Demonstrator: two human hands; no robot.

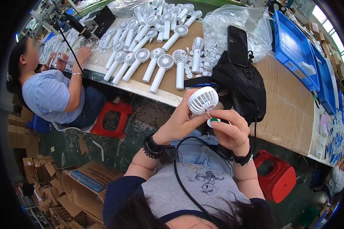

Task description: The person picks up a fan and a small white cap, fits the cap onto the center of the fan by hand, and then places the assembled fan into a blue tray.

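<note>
My left hand [180, 123] is closed around a white handheld fan [203, 100], its slatted round head tilted up in front of me. The fan's handle is mostly hidden by my fingers. Close below the fan head, my right hand [234, 129] pinches a small round white disc with a green middle [213, 121]. The right fingertips come near the underside of the fan head; whether they touch it, I cannot tell. Beyond my hands, several more white handheld fans [165, 63] lie in rows and a heap on the table.
A clear plastic bag [237, 23] of white round parts lies behind a black mesh bag [242, 86] with a phone [237, 45] on top. Blue trays [294, 49] stand at the right. A co-worker [51, 89] sits at the left. Red stools [111, 120] and cartons [90, 179] are on the floor.
</note>
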